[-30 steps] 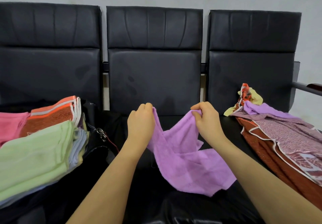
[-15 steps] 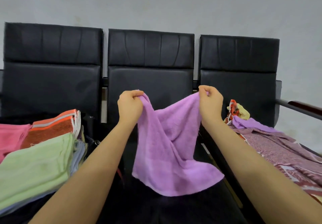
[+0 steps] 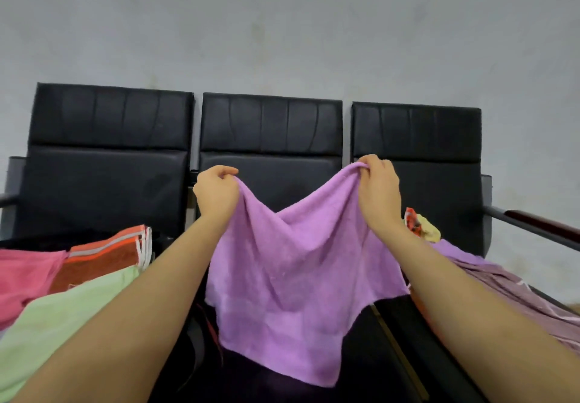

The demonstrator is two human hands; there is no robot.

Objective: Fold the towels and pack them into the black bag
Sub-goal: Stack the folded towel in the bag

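Observation:
A purple towel (image 3: 292, 280) hangs spread in the air over the middle seat. My left hand (image 3: 216, 194) pinches its upper left corner and my right hand (image 3: 378, 189) pinches its upper right corner; the top edge sags between them. The towel's lower edge drapes down toward the seat. Folded towels lie stacked on the left: a light green towel (image 3: 59, 318), an orange towel (image 3: 106, 260) and a pink towel (image 3: 23, 277). Dark bag fabric with a red cord (image 3: 204, 330) shows between my left forearm and the purple towel; most of the bag is hidden.
Three black padded chairs (image 3: 270, 139) stand in a row against a grey wall. On the right seat lies a heap of unfolded cloths (image 3: 508, 286), mauve patterned with an orange and yellow piece behind. A chair armrest (image 3: 539, 225) juts out at far right.
Both hands have risen and moved apart, lifting the purple towel off the seat and spreading it wider. The view has tilted up, showing more wall.

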